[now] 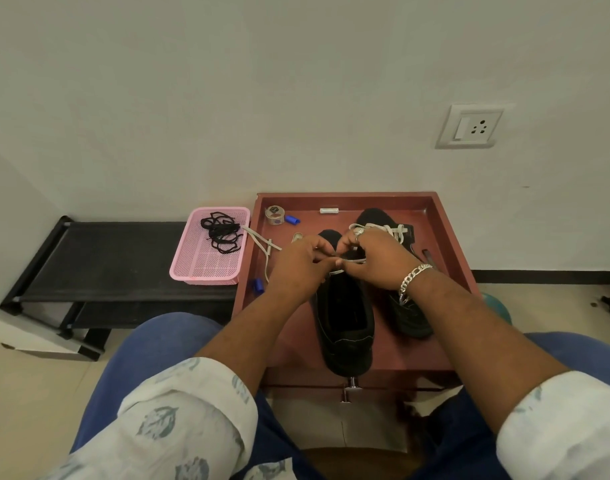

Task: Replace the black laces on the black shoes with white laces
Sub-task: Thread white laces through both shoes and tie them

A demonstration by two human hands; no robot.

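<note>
Two black shoes stand in a reddish-brown tray point(445, 237). Over the lace area of the near shoe point(345, 327) both my hands meet. My left hand point(296, 268) pinches a white lace point(262, 244) whose loose end trails left toward the basket. My right hand point(376, 261), with a ring and a silver bracelet, pinches the same lace's other part near the eyelets. The far shoe point(411, 313) carries white lacing point(397, 232) at its front. Removed black laces point(222, 232) lie tangled in a pink basket point(206, 268).
The pink basket sits on a low black rack point(106, 261) left of the tray. In the tray lie a tape roll point(274, 215), two blue caps point(292, 220) point(258, 285) and a small white piece point(329, 211). The wall with a socket point(469, 126) is close behind.
</note>
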